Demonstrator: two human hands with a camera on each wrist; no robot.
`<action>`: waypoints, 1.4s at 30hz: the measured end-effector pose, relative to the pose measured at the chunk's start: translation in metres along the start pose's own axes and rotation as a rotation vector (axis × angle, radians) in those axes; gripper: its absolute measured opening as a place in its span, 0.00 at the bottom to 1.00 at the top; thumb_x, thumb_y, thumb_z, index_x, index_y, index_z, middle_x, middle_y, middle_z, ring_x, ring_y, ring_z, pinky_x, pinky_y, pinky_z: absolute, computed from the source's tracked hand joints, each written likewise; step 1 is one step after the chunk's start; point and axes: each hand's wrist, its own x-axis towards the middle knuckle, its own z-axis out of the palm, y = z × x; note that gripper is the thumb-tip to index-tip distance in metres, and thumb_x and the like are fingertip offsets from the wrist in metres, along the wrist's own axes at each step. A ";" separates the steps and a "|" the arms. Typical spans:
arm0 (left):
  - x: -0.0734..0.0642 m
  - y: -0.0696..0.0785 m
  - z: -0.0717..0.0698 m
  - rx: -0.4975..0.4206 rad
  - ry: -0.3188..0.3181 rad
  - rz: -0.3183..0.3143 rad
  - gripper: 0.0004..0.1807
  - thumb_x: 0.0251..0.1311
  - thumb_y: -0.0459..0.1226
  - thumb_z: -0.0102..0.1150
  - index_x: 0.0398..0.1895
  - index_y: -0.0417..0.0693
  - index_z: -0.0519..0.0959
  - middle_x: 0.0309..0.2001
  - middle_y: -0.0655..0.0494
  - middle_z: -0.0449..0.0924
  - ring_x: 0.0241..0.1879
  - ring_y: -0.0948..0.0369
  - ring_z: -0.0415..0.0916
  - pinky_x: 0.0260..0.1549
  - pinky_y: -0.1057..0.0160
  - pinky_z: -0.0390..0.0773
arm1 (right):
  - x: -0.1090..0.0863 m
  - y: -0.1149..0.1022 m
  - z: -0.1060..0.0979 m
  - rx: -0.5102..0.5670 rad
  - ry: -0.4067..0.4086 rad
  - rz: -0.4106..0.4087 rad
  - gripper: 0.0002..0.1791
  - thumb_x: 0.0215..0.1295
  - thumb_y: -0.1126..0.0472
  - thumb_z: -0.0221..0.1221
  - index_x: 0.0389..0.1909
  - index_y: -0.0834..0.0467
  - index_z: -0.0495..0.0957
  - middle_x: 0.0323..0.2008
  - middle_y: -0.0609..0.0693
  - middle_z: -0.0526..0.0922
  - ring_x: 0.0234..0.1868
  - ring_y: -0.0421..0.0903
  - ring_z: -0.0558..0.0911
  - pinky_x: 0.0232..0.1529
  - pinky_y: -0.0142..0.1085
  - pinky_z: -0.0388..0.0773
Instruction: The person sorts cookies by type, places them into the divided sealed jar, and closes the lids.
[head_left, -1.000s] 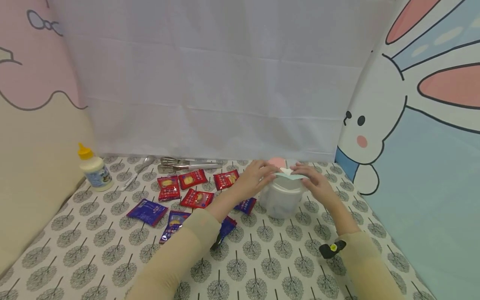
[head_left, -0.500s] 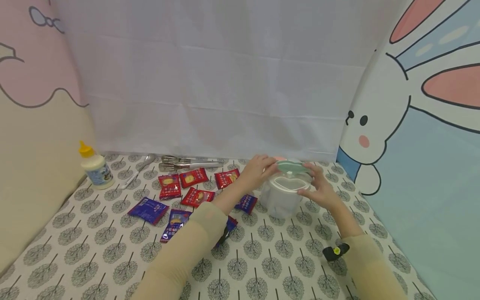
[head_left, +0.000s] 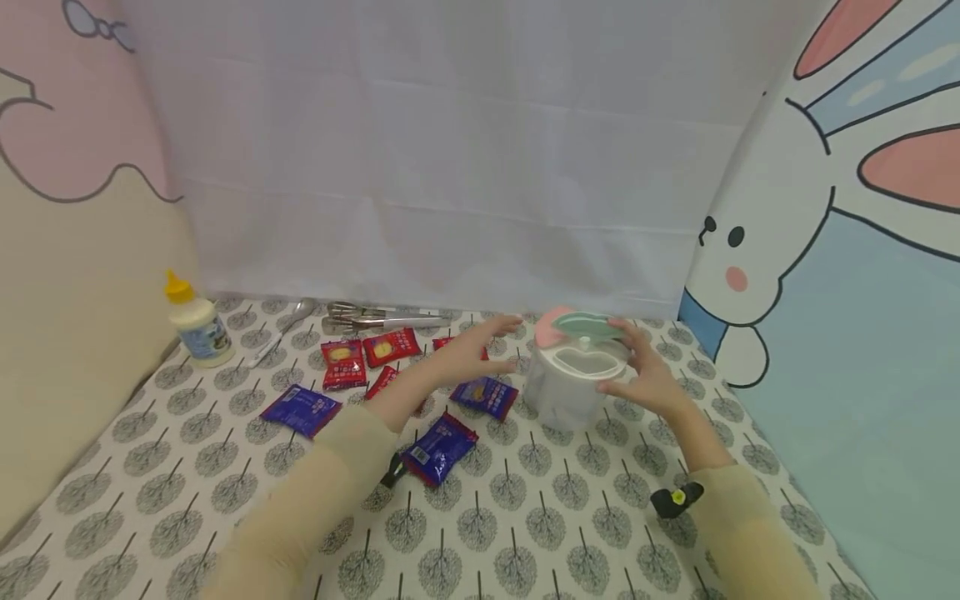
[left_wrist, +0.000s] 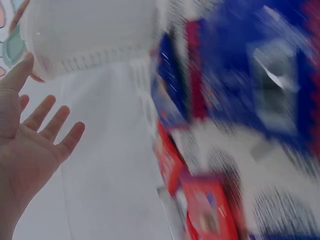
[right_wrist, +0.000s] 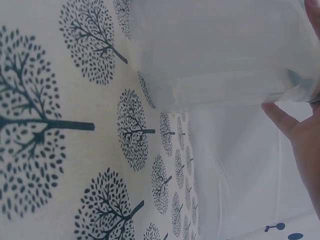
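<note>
I see the bottle (head_left: 201, 329) at the far left of the desk (head_left: 517, 546), with its yellow cap pointing up. The desk has gray trees printed all over it. Next comes a spoon (head_left: 281, 333), lying flat, near the back. In front of the spoon is a blue pack (head_left: 300, 410). To its right, a red pack (head_left: 345, 364) lies close to another red pack (head_left: 392, 344). Some shiny tools (head_left: 386, 320) lie behind them. One more red pack is partly hidden by my left arm, and a blue pack (head_left: 441, 450) lies nearer the front, close to my left wrist.

My left grip (head_left: 463, 354) is up over the packs. Its fingers are spread apart and it holds nothing; it is just beside the tub, with a gap between. One red pack pokes out behind it, and a blue pack (head_left: 486, 396) lies below it.

The tub (head_left: 566, 396) stands upright on the right side of the desk. On top, a green flap (head_left: 588, 326) is tipped up, next to a pink bit (head_left: 551, 327). My right grip (head_left: 651, 379) holds the tub from the right: bent fingers at the flap's edge, thumb touching the side near the rim. Past it, a big bunny (head_left: 772, 233) is on the wall.
</note>
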 end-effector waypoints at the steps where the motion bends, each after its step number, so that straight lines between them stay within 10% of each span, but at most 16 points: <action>1: -0.007 -0.004 -0.003 0.023 -0.034 -0.011 0.42 0.58 0.49 0.62 0.73 0.62 0.52 0.69 0.58 0.61 0.68 0.57 0.58 0.64 0.49 0.64 | 0.000 -0.001 0.000 0.000 0.003 -0.002 0.55 0.39 0.76 0.70 0.69 0.60 0.50 0.63 0.67 0.59 0.60 0.67 0.65 0.58 0.67 0.62; 10: -0.065 -0.035 -0.006 0.207 -0.339 -0.105 0.43 0.48 0.44 0.72 0.69 0.56 0.62 0.66 0.57 0.65 0.66 0.55 0.61 0.63 0.51 0.66 | 0.000 -0.003 0.001 -0.045 0.014 0.005 0.54 0.39 0.74 0.71 0.68 0.60 0.52 0.63 0.68 0.59 0.59 0.68 0.65 0.58 0.68 0.62; 17: -0.082 -0.044 0.004 0.276 -0.402 -0.088 0.42 0.43 0.46 0.74 0.65 0.57 0.68 0.64 0.60 0.67 0.66 0.56 0.61 0.65 0.53 0.63 | 0.001 -0.008 -0.001 -0.062 0.021 0.042 0.52 0.39 0.72 0.71 0.67 0.60 0.53 0.65 0.69 0.57 0.61 0.70 0.64 0.58 0.67 0.61; 21: -0.084 -0.051 0.009 0.277 -0.360 -0.056 0.40 0.40 0.44 0.76 0.61 0.61 0.69 0.61 0.62 0.69 0.63 0.58 0.64 0.62 0.54 0.67 | 0.000 -0.003 0.001 -0.056 0.028 0.019 0.52 0.39 0.73 0.71 0.67 0.61 0.53 0.64 0.69 0.58 0.60 0.69 0.65 0.58 0.67 0.61; 29: -0.082 -0.050 0.000 0.126 -0.252 0.017 0.28 0.55 0.33 0.65 0.58 0.59 0.68 0.54 0.60 0.69 0.25 0.65 0.68 0.26 0.68 0.75 | 0.001 0.003 0.006 -0.024 0.043 -0.014 0.52 0.38 0.75 0.70 0.67 0.61 0.53 0.63 0.69 0.59 0.59 0.65 0.65 0.58 0.67 0.63; 42: -0.033 0.001 -0.036 0.056 0.099 0.096 0.17 0.54 0.32 0.65 0.46 0.52 0.75 0.45 0.59 0.75 0.33 0.65 0.77 0.35 0.69 0.80 | 0.001 0.004 0.006 -0.059 0.044 -0.016 0.54 0.39 0.72 0.71 0.68 0.62 0.52 0.64 0.71 0.58 0.60 0.70 0.63 0.57 0.68 0.61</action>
